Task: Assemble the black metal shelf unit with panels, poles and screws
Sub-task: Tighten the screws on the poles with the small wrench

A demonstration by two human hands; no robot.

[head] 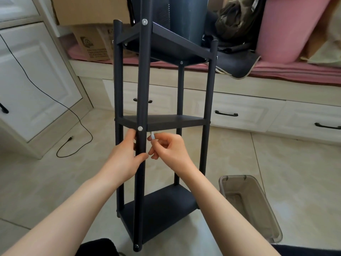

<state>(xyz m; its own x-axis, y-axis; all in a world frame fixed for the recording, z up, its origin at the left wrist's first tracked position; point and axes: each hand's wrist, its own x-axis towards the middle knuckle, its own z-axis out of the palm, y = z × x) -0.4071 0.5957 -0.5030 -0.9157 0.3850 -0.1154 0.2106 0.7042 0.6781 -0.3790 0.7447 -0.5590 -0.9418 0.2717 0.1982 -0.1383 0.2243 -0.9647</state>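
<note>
The black metal shelf unit (166, 122) stands upright on the tiled floor with three panels between its poles. Silver screws show on the near pole (142, 89), one at the top panel (144, 22) and one at the middle panel (140, 128). My left hand (124, 157) grips the near pole just below the middle panel. My right hand (168, 147) pinches a small silver tool (152, 135), probably a hex key, right of the pole, just under the middle panel's edge.
A clear plastic bin (252, 206) sits on the floor at the right. White cabinets and drawers (239, 111) stand behind, with cardboard boxes (92, 43) and pink items on the bench. A black cable (73, 145) lies on the floor at the left.
</note>
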